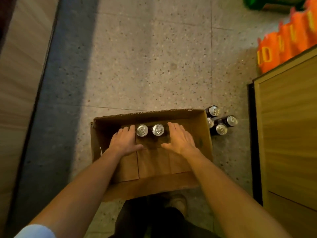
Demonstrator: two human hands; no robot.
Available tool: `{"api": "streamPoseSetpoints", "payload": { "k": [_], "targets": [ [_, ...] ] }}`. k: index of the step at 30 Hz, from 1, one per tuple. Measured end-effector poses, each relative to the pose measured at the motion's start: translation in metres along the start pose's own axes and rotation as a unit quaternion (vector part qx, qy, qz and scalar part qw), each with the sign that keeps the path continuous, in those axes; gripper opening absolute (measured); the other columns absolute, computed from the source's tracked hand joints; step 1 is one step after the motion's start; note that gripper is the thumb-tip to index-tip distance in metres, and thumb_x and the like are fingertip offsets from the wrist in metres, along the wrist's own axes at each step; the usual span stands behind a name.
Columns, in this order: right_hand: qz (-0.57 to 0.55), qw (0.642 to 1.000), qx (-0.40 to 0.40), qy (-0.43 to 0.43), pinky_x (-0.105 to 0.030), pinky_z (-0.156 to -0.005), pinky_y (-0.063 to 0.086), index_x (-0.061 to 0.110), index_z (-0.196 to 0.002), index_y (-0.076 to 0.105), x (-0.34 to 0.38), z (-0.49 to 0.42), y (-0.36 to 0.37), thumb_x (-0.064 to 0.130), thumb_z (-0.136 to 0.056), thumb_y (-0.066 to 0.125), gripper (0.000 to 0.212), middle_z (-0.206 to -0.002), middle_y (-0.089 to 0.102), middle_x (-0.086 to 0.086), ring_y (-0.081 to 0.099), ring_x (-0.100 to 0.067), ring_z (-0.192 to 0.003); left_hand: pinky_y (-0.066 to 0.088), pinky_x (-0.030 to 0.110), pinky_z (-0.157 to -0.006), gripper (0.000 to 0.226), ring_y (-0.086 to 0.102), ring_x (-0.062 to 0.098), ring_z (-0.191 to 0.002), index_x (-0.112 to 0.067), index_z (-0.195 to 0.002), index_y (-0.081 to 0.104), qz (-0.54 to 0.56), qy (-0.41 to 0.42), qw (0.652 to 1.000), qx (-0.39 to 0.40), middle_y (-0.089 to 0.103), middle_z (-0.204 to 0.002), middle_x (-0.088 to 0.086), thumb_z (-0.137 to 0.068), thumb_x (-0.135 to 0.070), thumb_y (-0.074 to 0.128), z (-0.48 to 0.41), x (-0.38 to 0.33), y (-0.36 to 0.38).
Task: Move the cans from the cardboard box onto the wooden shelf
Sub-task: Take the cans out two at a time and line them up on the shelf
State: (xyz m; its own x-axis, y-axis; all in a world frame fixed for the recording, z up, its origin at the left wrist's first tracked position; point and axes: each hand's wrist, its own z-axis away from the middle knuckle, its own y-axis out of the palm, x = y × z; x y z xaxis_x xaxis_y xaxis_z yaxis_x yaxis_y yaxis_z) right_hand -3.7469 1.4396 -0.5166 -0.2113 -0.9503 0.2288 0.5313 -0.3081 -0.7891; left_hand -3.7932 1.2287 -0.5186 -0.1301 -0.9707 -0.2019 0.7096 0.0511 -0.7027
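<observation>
An open cardboard box [205, 134] sits on the floor below me. Two dark cans with silver tops stand upright side by side inside it, the left can [142, 130] and the right can [158, 129]. My left hand [124, 142] is inside the box just left of the left can, fingers spread, its index finger next to the can. My right hand [180, 139] is to the right of the right can, fingers apart, with a small gap to it. Neither hand holds anything. A wooden shelf [289, 127] stands at the right.
Several more dark cans [221, 121] stand on the speckled floor between the box and the shelf. Orange packages [284, 42] line a shelf at the upper right. A wood-toned panel [18, 83] runs along the left. My shoe [178, 202] shows below the box.
</observation>
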Motion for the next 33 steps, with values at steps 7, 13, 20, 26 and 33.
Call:
{"api": "streamPoseSetpoints", "payload": {
  "k": [7,13,20,26,33],
  "targets": [
    [-0.075,0.996,-0.032,-0.022,-0.043,-0.102,0.048,0.019,-0.149,0.033,-0.009,-0.061,0.064,0.044,-0.075,0.083,0.092,-0.145,0.050,-0.006,0.049,-0.026,-0.132,0.046,0.044,-0.100,0.092,0.051,0.034,-0.128,-0.013,-0.141,0.040,0.082,0.034,0.996,-0.025,0.055,-0.139,0.014,-0.067,-0.043,0.087,-0.075,0.025,0.042],
    [-0.227,0.970,-0.084,-0.011,-0.041,-0.089,0.058,0.031,-0.126,0.049,-0.012,-0.067,0.087,0.035,-0.069,0.086,0.067,-0.121,0.066,0.006,0.064,-0.017,-0.112,0.055,0.039,-0.080,0.077,0.069,0.024,-0.103,-0.027,-0.112,0.063,0.196,0.113,0.971,-0.083,0.073,-0.109,-0.003,-0.044,-0.064,0.073,-0.092,0.030,0.057],
    [-0.266,0.959,-0.097,-0.015,-0.040,-0.083,0.059,0.034,-0.122,0.053,-0.011,-0.060,0.075,0.040,-0.065,0.081,0.063,-0.113,0.071,0.008,0.068,-0.015,-0.103,0.056,0.036,-0.078,0.059,0.069,0.012,-0.095,-0.037,-0.100,0.063,0.235,0.119,0.961,-0.087,0.072,-0.095,-0.014,-0.045,-0.056,0.077,-0.081,0.022,0.048],
    [-0.283,0.950,-0.132,-0.013,-0.036,-0.085,0.056,0.036,-0.119,0.054,-0.004,-0.018,0.015,0.044,-0.064,0.080,0.061,-0.110,0.070,0.012,0.066,-0.011,-0.102,0.056,0.036,-0.081,0.055,0.069,0.008,-0.093,-0.040,-0.105,0.062,0.232,0.136,0.956,-0.118,0.072,-0.093,-0.018,-0.055,-0.042,0.083,-0.038,0.002,0.000],
    [-0.300,0.941,-0.156,-0.011,-0.036,-0.084,0.056,0.035,-0.115,0.055,0.018,0.087,-0.137,0.051,-0.066,0.076,0.056,-0.109,0.069,0.012,0.064,-0.013,-0.099,0.056,0.036,-0.077,0.055,0.069,0.017,-0.088,-0.027,-0.103,0.068,0.235,0.174,0.948,-0.129,0.074,-0.091,-0.007,-0.052,-0.049,0.073,0.074,-0.058,-0.136]
  ]
}}
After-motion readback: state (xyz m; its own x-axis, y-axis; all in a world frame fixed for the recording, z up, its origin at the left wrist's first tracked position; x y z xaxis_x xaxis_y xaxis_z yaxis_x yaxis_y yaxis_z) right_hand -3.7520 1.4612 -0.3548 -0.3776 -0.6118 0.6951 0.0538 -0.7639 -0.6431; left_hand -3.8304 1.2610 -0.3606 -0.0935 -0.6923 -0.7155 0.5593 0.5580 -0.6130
